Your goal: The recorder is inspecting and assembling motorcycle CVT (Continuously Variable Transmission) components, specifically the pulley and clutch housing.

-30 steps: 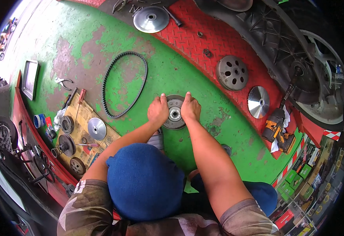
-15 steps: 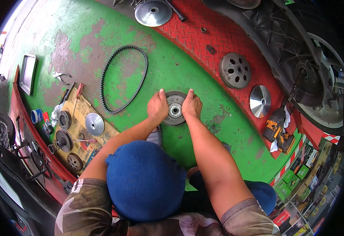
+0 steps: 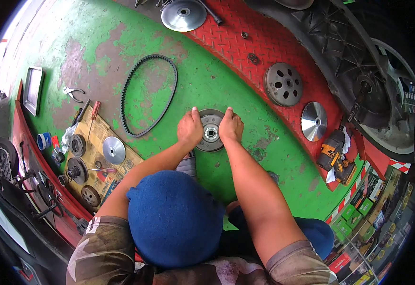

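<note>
A round dark metal clutch assembly (image 3: 210, 131) lies flat on the green floor in front of me. My left hand (image 3: 190, 128) grips its left rim and my right hand (image 3: 230, 127) grips its right rim, fingers curled over the edge. Its shiny hub shows between my hands. A black toothed drive belt (image 3: 148, 95) lies in a loop on the floor to the upper left, apart from my hands. My blue cap (image 3: 174, 218) hides the floor just below my arms.
A perforated clutch bell (image 3: 283, 84) and a shiny pulley disc (image 3: 314, 121) lie on the red tread plate at right, by a yellow power tool (image 3: 333, 154). Another shiny pulley (image 3: 183, 14) lies at top. Cardboard (image 3: 93, 156) at left holds several round parts, with screwdrivers and pliers (image 3: 73, 93) nearby.
Both hands stay on the clutch assembly. The whole scene has shifted slightly down in the view as my head moved; the hands' grip looks unchanged.
</note>
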### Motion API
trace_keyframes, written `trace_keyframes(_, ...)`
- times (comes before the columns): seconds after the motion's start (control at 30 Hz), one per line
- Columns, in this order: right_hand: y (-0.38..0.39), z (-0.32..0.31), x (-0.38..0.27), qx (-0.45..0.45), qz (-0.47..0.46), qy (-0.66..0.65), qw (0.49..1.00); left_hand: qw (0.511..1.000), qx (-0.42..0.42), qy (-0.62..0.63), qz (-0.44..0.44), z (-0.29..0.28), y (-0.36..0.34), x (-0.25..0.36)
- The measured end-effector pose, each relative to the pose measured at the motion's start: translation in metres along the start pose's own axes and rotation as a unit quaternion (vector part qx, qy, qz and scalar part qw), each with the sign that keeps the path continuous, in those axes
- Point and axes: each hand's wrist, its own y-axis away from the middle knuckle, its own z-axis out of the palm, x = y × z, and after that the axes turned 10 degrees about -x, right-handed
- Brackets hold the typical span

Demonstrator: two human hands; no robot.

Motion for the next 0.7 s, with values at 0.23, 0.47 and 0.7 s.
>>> trace_keyframes(0.23, -0.001, -0.005, 0.0, 0.001, 0.018, 0.007, 1.0, 0.998, -0.024, 0.026, -0.048, -0.006, 0.007, 0.021)
trace_keyframes(0.47, -0.001, -0.007, -0.003, -0.012, 0.024, 0.009, 1.0, 0.998, -0.035, 0.028, -0.051, -0.005, 0.004, 0.016)
trace_keyframes(0.7, 0.0, -0.005, -0.002, -0.002, 0.019, 0.008, 1.0, 1.0, -0.01, 0.012, -0.017, -0.002, 0.003, 0.011)
